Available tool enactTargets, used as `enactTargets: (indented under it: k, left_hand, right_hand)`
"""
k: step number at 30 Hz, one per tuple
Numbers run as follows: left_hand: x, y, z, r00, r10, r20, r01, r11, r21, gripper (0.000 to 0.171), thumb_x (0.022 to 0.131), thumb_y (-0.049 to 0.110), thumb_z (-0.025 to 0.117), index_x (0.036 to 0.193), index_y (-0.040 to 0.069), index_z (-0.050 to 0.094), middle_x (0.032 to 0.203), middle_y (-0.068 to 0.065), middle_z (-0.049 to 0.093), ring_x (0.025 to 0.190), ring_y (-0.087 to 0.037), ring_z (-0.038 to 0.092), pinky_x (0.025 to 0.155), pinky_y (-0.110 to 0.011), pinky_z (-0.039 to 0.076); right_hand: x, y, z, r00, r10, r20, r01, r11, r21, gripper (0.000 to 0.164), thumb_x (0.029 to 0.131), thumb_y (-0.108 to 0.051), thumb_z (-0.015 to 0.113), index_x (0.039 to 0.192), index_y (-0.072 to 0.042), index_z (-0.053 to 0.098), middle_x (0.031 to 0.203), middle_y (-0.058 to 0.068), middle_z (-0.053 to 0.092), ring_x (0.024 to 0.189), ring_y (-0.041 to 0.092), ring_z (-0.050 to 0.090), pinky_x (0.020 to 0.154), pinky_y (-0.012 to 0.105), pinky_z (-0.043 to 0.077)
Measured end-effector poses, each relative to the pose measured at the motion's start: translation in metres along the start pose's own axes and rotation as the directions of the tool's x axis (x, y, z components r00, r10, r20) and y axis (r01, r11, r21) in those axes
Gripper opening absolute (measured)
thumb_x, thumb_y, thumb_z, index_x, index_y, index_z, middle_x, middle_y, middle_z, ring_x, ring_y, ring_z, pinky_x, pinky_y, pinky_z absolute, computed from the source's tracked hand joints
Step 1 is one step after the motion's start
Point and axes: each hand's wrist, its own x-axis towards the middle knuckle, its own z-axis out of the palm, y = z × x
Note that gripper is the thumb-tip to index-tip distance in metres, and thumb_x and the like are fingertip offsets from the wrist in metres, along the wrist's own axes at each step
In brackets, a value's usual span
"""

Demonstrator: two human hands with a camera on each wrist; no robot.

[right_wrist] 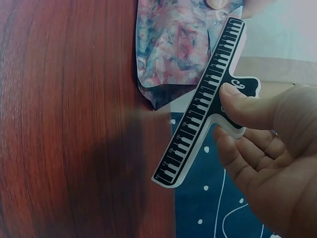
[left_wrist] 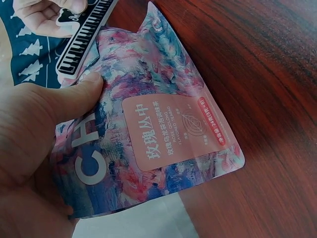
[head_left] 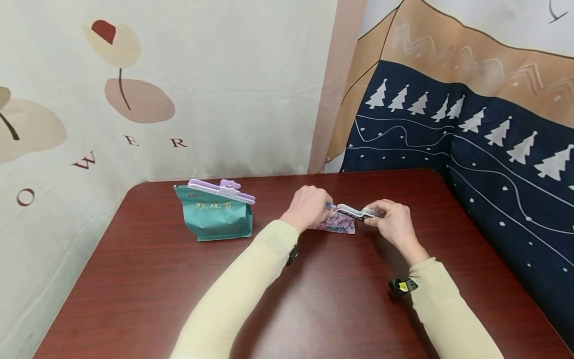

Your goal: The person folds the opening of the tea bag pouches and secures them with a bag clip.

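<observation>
A pink-and-blue tea bag pouch [left_wrist: 163,124] with printed lettering stands on the table toward the back. My left hand [head_left: 308,207] grips its upper part, the thumb [left_wrist: 81,96] lying across the front. In my right hand [head_left: 393,223] is a bag clip [right_wrist: 198,106] with a black-and-white piano-key pattern, its handle pinched between thumb and fingers. The clip lies along the pouch's top edge in the right wrist view; whether its jaws are around the edge I cannot tell. Part of the pouch is hidden behind my left hand in the head view.
A teal bag [head_left: 217,217] stands to the left, with a lilac clip [head_left: 221,190] across its top. All of this is on a dark red wooden table [head_left: 341,309]. Behind it hangs a pale printed cloth [head_left: 242,99], and a navy tree-patterned cloth [head_left: 506,199] lines the right side.
</observation>
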Motion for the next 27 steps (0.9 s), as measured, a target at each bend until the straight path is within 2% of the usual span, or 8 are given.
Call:
enactTargets:
  k: [6, 20, 23, 27]
  left_hand:
    - [0.0002, 0.0001, 0.0012, 1.000, 0.006, -0.009, -0.006, 1.000, 0.013, 0.015, 0.092, 0.033, 0.080, 0.103, 0.024, 0.084, 0.095, 0.009, 0.078, 0.079, -0.013, 0.064, 0.075, -0.031, 0.050]
    - [0.0005, -0.0029, 0.0024, 1.000, -0.004, -0.012, 0.004, 1.000, -0.031, 0.014, 0.090, 0.036, 0.081, 0.096, 0.023, 0.083, 0.086, 0.008, 0.076, 0.071, -0.013, 0.059, 0.068, -0.029, 0.049]
    - [-0.0006, -0.0037, -0.0004, 1.000, -0.006, 0.008, 0.007, 0.999, -0.039, 0.017, 0.090, 0.037, 0.081, 0.099, 0.023, 0.083, 0.089, 0.007, 0.076, 0.074, -0.014, 0.060, 0.070, -0.031, 0.050]
    - [-0.0027, -0.0070, -0.0061, 0.999, 0.006, 0.043, -0.003, 0.998, -0.067, 0.025, 0.089, 0.035, 0.082, 0.110, 0.022, 0.082, 0.103, 0.004, 0.078, 0.085, -0.016, 0.064, 0.076, -0.033, 0.053]
  right_hand:
    - [0.0012, -0.0025, 0.0032, 1.000, -0.009, -0.008, 0.009, 1.000, 0.011, 0.022, 0.075, 0.004, 0.088, 0.095, -0.004, 0.080, 0.091, 0.013, 0.076, 0.078, 0.028, 0.070, 0.061, 0.021, 0.047]
    - [0.0032, -0.0087, 0.0060, 1.000, 0.005, 0.003, -0.005, 1.000, 0.028, 0.021, 0.078, 0.003, 0.087, 0.096, -0.004, 0.080, 0.092, 0.014, 0.075, 0.079, 0.029, 0.068, 0.061, 0.023, 0.048]
    - [0.0028, -0.0088, 0.0054, 1.000, 0.005, 0.007, -0.006, 1.000, 0.029, 0.021, 0.078, 0.004, 0.087, 0.097, -0.004, 0.080, 0.093, 0.014, 0.075, 0.079, 0.029, 0.068, 0.060, 0.023, 0.048]
    - [0.0025, -0.0097, 0.0045, 1.000, 0.010, 0.015, -0.010, 0.999, 0.039, 0.022, 0.078, 0.004, 0.086, 0.097, -0.004, 0.080, 0.094, 0.014, 0.075, 0.079, 0.028, 0.067, 0.059, 0.022, 0.047]
